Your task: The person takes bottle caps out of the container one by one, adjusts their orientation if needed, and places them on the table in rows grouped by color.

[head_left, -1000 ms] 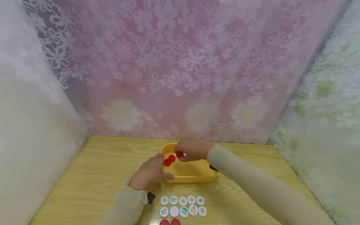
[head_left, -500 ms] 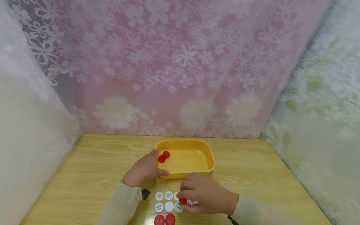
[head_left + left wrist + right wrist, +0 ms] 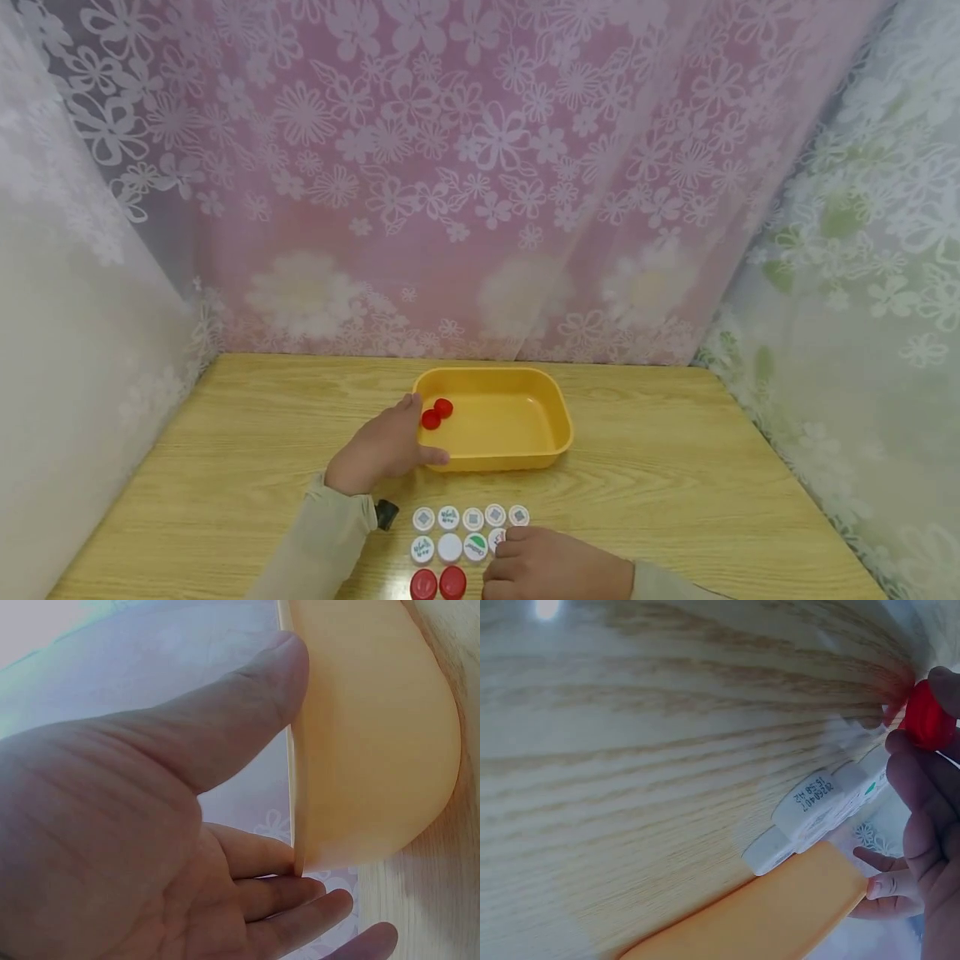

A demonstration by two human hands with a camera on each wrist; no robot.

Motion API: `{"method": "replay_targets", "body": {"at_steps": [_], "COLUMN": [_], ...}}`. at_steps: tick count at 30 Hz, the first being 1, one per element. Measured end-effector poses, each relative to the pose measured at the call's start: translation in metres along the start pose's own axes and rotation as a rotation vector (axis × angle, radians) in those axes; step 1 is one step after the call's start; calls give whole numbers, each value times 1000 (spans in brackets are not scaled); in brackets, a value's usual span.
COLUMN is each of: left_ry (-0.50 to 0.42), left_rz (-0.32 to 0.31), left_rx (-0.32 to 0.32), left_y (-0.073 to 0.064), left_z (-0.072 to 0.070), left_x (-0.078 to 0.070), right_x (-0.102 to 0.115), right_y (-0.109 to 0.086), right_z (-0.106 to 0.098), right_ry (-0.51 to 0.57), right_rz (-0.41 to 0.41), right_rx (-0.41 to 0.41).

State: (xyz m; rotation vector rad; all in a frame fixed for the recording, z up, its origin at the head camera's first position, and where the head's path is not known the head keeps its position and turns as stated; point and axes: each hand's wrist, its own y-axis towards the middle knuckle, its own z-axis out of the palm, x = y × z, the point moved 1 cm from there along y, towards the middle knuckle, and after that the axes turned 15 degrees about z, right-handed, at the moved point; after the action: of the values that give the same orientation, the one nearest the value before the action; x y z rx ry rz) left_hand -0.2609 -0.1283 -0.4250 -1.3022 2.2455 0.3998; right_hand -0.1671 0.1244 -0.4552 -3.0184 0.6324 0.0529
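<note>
My left hand (image 3: 381, 443) rests against the left corner of a yellow plastic basin (image 3: 555, 450). In the left wrist view its straight thumb (image 3: 255, 694) and fingers touch the rim. Two red bottle caps (image 3: 437, 414) lie inside the basin, at its left end. Low in the head view, my right hand (image 3: 558, 567) is by the right end of the cap rows. The right wrist view shows it pinching a red cap (image 3: 928, 716) between thumb and fingers, just above the table. Two larger red caps (image 3: 438, 583) lie to its left.
White bottle caps (image 3: 450, 547), some with printed tops, lie in two rows in front of the basin; my right hand covers part of the nearer row. The wooden table (image 3: 675, 467) ends at a floral curtain (image 3: 480, 317), with more cloth on both sides.
The right hand has come back from over the basin toward me, past the white caps, with a red cap in it. The left hand stays on the basin. The view has shifted slightly.
</note>
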Motion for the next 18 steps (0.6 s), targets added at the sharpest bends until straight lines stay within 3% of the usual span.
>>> {"method": "replay_targets", "body": {"at_steps": [4, 13, 18], "left_ry": [2, 9, 10], "left_rz": [-8, -27, -29], "left_rx": [-1, -6, -4], "left_y": [1, 3, 3], "left_z": [0, 1, 1], "left_x": [0, 2, 1], "right_x": [-2, -1, 1], "right_y": [2, 7, 7], "right_z": [3, 2, 2], "right_ry": [-3, -81, -65], "right_rz": [8, 37, 29], "right_rx": [20, -28, -37]}}
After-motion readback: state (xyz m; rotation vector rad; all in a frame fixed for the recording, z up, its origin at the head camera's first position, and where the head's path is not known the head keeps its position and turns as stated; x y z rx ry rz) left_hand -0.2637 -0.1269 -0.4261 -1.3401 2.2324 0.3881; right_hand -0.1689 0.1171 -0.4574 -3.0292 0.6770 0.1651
